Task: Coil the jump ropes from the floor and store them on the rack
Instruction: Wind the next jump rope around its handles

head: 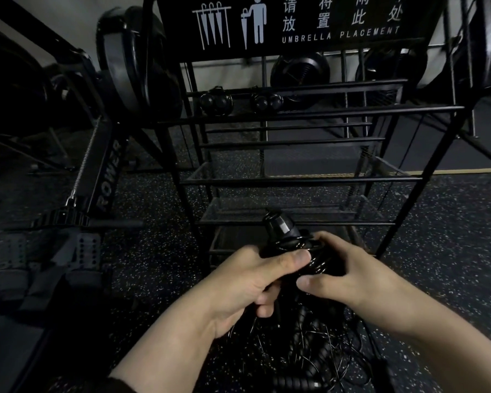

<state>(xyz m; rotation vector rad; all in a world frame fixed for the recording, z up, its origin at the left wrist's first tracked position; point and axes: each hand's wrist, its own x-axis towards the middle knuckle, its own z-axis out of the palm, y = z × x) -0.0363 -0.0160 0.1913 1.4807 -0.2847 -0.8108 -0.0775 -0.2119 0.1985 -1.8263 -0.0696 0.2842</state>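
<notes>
I hold a black jump rope [284, 231] in front of the rack, its handles bundled and thin black cord wound round them. My left hand [247, 282] grips the lower part of the handles, thumb pressed on the coil. My right hand [349, 276] holds the wound cord from the right side, fingers curled round it. Below my hands a tangle of more black ropes [309, 353] with ribbed handles lies on the floor. The black metal rack [295, 181] with horizontal bars stands straight ahead, labelled "UMBRELLA PLACEMENT".
Two pairs of black ball-shaped items [216, 102] hang on an upper rack bar. A rowing machine [105, 180] stretches along the left, with its footrests [85, 248] near me. The floor [451, 222] is dark speckled rubber. Mesh shelves sit low in the rack.
</notes>
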